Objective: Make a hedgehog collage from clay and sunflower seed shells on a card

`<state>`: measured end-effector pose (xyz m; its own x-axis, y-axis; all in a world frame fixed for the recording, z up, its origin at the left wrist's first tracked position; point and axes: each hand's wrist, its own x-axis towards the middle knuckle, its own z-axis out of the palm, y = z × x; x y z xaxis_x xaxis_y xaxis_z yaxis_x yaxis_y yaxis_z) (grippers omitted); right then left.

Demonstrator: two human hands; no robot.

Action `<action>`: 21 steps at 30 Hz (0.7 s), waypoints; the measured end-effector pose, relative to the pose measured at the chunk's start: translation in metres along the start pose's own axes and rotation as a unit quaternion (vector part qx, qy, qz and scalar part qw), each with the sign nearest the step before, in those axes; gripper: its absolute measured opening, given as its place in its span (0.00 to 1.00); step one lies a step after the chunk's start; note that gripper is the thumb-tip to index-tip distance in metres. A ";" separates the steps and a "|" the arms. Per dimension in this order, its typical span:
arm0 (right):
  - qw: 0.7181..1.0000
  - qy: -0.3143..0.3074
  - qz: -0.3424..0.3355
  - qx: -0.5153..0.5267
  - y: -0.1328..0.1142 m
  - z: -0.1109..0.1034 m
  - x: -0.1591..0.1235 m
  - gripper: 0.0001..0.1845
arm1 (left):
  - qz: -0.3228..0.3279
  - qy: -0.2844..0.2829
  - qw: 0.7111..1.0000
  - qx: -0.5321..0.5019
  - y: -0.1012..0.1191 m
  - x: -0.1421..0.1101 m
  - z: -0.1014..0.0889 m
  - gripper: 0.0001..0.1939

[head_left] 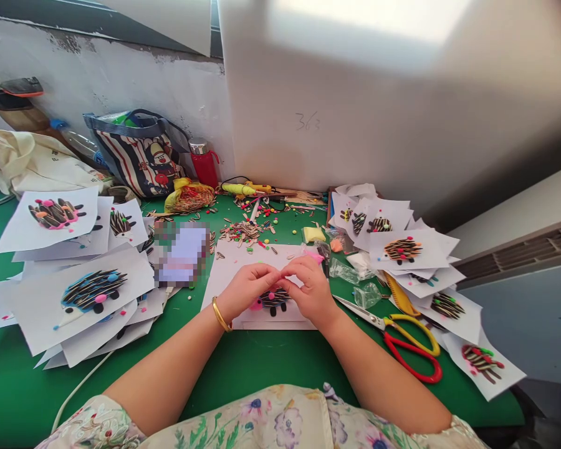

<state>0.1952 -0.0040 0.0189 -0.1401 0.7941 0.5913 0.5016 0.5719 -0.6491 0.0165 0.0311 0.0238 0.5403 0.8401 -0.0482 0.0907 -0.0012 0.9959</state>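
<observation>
My left hand [250, 288], with a gold bangle on its wrist, and my right hand [311, 290] meet at the fingertips above a white sheet of paper [224, 274]. Both are closed in a pinch; whatever sits between the fingers is too small or hidden to name. Just below them on the sheet is a hedgehog picture [275, 299] made of dark striped seeds, with black feet and pink bits at its left side. My hands cover its upper part. A lump of bright pink clay [315, 256] shows behind my right knuckles; I cannot tell whether they touch.
Finished seed pictures lie stacked at left [81, 293] and right [402, 251]. Scissors [397, 340] with red and yellow handles rest right of the sheet. A phone [183, 254], loose seeds [240, 232], a yellow clay block [313, 234] and a red flask [204, 163] stand around.
</observation>
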 end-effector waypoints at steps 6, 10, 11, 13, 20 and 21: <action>1.000 -0.024 -0.012 -0.010 0.000 0.000 0.000 0.12 | -0.015 0.061 0.998 -0.002 -0.002 0.002 0.001 0.24; 1.000 -0.016 -0.003 -0.011 0.000 0.001 0.000 0.08 | 0.004 0.056 0.998 0.017 -0.002 0.001 0.002 0.26; 1.000 -0.007 0.001 -0.011 0.000 0.001 0.000 0.06 | 0.007 0.053 0.999 0.012 -0.001 0.000 0.002 0.26; 1.000 0.008 0.006 -0.016 0.000 0.001 -0.001 0.04 | 0.008 0.036 0.999 -0.001 -0.001 0.000 0.001 0.25; 0.999 -0.033 -0.007 -0.003 -0.001 0.001 0.000 0.11 | -0.020 0.023 0.999 -0.029 -0.002 0.001 -0.001 0.22; 0.999 -0.039 -0.010 0.004 -0.001 0.001 0.000 0.11 | -0.022 0.026 0.999 -0.032 -0.002 0.000 -0.001 0.22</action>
<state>0.1937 -0.0043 0.0195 -0.2166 0.7957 0.5656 0.4915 0.5895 -0.6410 0.0157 0.0320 0.0216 0.4935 0.8651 -0.0904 0.0600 0.0699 0.9958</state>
